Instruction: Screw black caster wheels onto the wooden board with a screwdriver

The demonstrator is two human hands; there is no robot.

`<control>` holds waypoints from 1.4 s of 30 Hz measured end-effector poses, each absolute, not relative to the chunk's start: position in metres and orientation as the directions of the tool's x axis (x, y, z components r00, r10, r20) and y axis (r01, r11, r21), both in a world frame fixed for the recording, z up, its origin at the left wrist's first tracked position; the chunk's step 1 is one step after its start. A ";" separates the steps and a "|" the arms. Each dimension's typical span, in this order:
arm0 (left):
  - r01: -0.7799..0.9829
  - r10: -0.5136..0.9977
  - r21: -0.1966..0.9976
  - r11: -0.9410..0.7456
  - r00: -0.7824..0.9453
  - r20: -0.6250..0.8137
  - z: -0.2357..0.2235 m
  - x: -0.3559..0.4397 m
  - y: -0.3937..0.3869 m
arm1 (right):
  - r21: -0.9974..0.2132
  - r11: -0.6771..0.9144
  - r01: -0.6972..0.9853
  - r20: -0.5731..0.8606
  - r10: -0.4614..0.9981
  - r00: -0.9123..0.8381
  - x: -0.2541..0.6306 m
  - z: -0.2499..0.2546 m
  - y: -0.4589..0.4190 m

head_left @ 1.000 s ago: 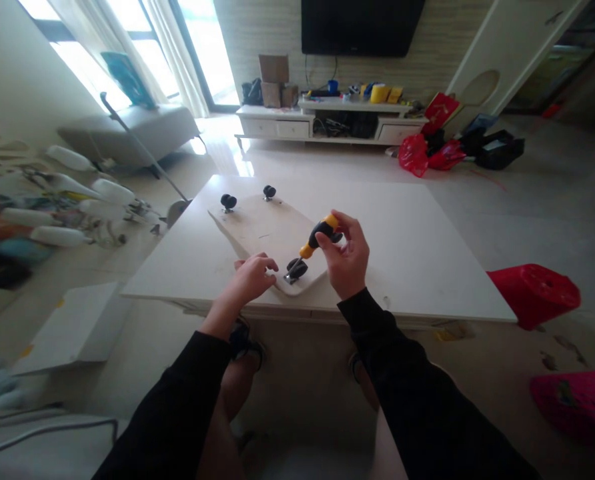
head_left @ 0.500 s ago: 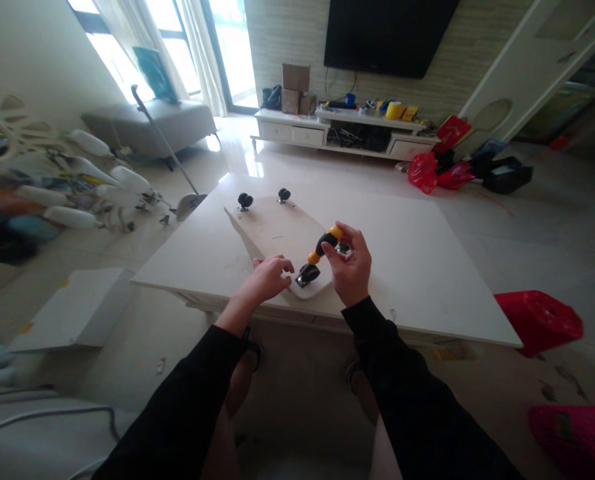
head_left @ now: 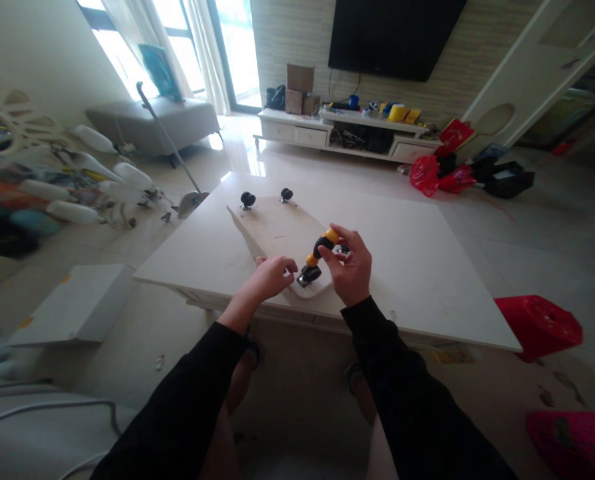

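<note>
A pale wooden board [head_left: 287,233] lies on the white table [head_left: 402,267], with a black caster wheel near each corner. My right hand [head_left: 351,265] grips a yellow-and-black screwdriver [head_left: 322,247] by its handle. The tool slants down to the left, its tip at the metal plate of the near caster [head_left: 309,275]; exact contact is too small to tell. Beside that caster, my left hand [head_left: 276,275] rests on the board's near left edge, fingers curled but apart, with nothing visible in them. Partly behind my right hand is another caster [head_left: 343,249]. Two casters, the far left one [head_left: 247,200] and far right one [head_left: 286,195], stand upright.
A red bin [head_left: 540,323] stands by the table's right end. On the floor at left lies a white box [head_left: 77,307]. Beyond the table is a low white cabinet [head_left: 292,133] with boxes and tools on it. Red and black bags [head_left: 425,175] lie right of it.
The screwdriver handle has tilted slightly to the left in my right hand. My left hand has shifted a little toward the near caster. The whole view has moved slightly.
</note>
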State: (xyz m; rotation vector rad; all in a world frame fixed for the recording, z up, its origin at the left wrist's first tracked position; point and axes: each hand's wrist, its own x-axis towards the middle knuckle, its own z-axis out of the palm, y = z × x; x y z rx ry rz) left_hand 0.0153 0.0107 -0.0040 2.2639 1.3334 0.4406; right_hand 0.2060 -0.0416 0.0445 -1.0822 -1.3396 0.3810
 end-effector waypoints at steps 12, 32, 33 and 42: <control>0.451 0.835 0.781 -0.433 0.527 0.159 -0.003 0.023 0.015 | -0.866 0.495 0.069 0.499 0.858 0.122 0.209 0.036 -0.029; 0.375 0.850 0.830 -0.414 0.484 0.206 0.002 0.030 0.017 | -0.903 0.427 0.057 0.428 0.876 0.220 0.199 0.035 -0.022; 0.396 0.864 0.821 -0.410 0.457 0.211 0.002 0.030 0.017 | -0.905 0.422 0.059 0.424 0.877 0.227 0.199 0.035 -0.022; 0.306 0.837 0.858 -0.412 0.498 0.224 0.001 0.032 0.017 | -0.903 0.424 0.067 0.428 0.872 0.237 0.196 0.035 -0.021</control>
